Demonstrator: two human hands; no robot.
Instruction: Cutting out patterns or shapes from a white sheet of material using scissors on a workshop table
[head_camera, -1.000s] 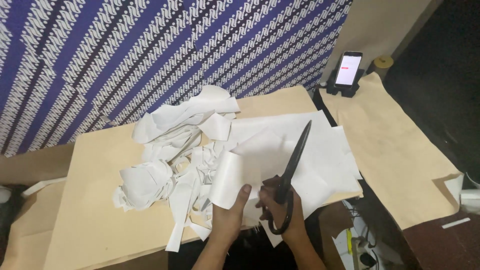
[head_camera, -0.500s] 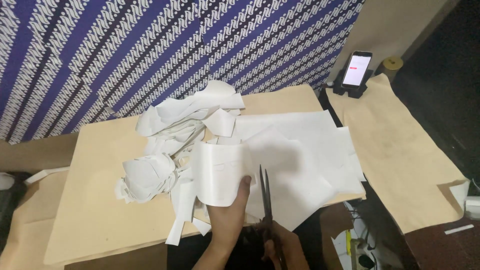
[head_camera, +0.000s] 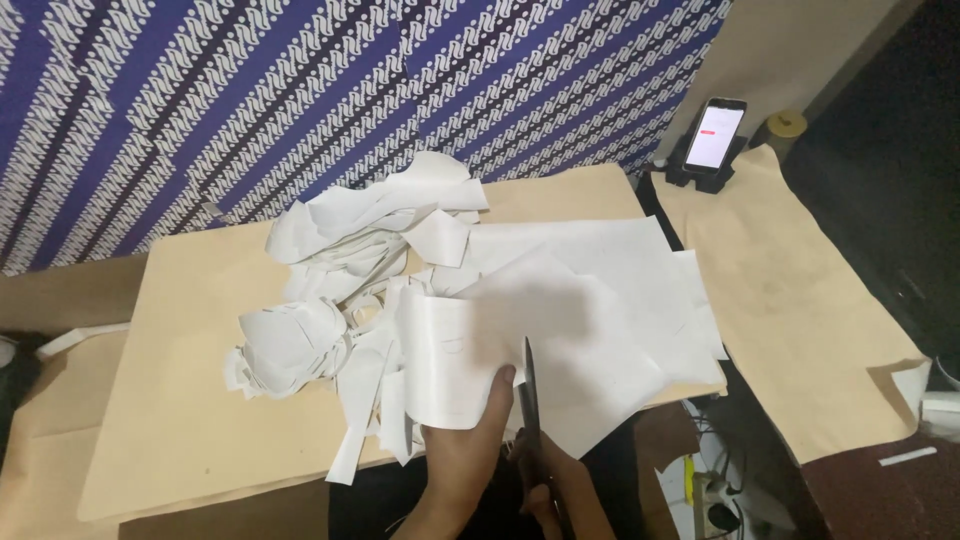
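Head view: the left hand (head_camera: 462, 447) pinches a white paper sheet (head_camera: 470, 350), thumb on top, over the desk (head_camera: 180, 420) edge. The right hand (head_camera: 555, 490), partly cut off below, grips dark scissors (head_camera: 529, 400), blades upright at the sheet's edge. Paper scraps (head_camera: 340, 290) pile beside; a phone (head_camera: 717, 135) stands behind.

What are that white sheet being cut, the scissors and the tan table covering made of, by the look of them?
The white sheet looks like thin matte paper: it curls and creases. The scissors appear to be dark metal, seen edge-on as a thin blade; the handles are hidden. The tan covering seems to be brown kraft paper, flat and dull.
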